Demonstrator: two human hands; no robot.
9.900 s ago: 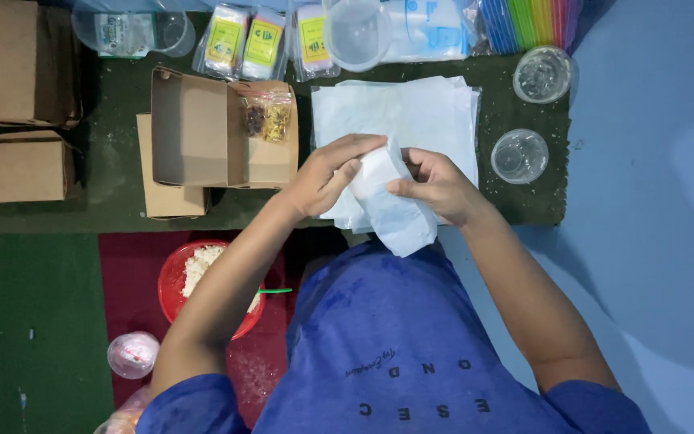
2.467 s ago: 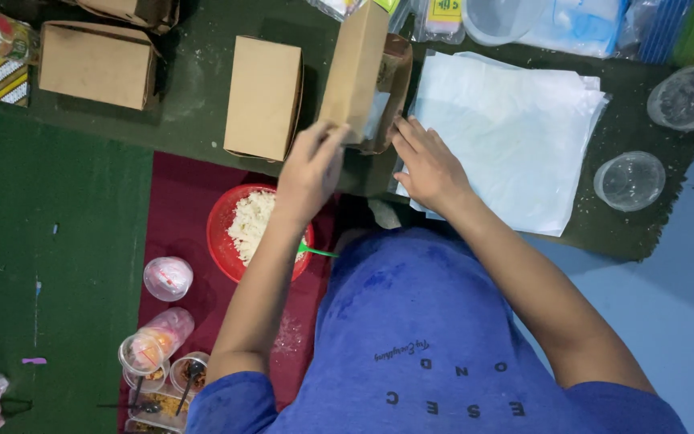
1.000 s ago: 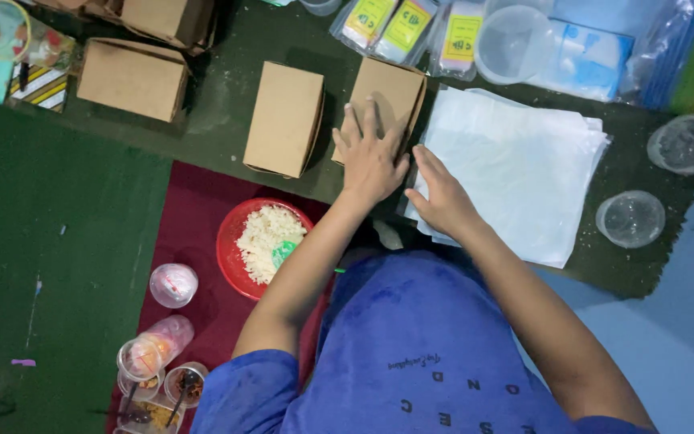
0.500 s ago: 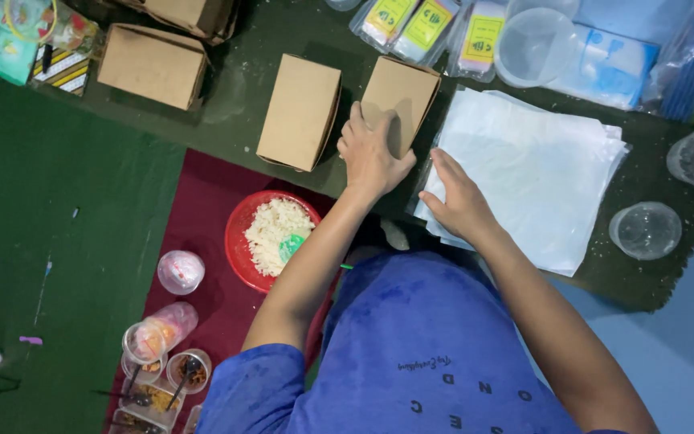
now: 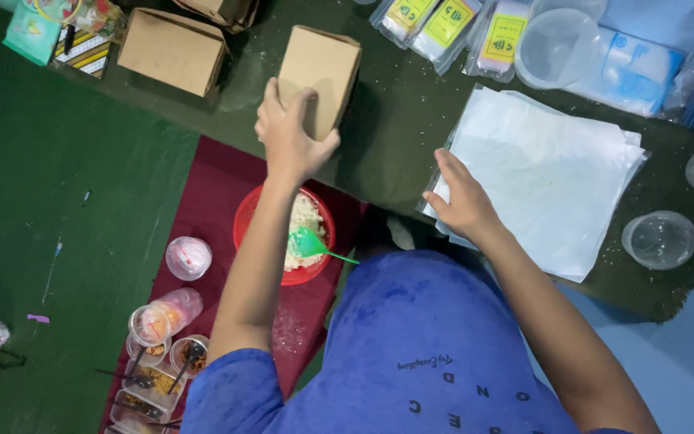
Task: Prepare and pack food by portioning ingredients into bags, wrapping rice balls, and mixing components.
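**Left hand on closed box, right hand on paper stack**

Dark green table (image 5: 395, 128) across far half of view. Stack of white paper sheets (image 5: 548, 185) at right, lying flat. Closed brown cardboard box (image 5: 319, 76) at far centre, on table; second closed box (image 5: 172, 50) to its left, apart. Red bowl (image 5: 284, 237) of pale shredded food near side, on maroon cloth, green spoon (image 5: 311, 243) inside. Left hand (image 5: 291, 133) gripping near edge of centre box, fingers wrapped over top. Right hand (image 5: 461, 197) open, flat, palm down on left edge of paper stack. Two clear round lids (image 5: 659, 239) at right of stack.
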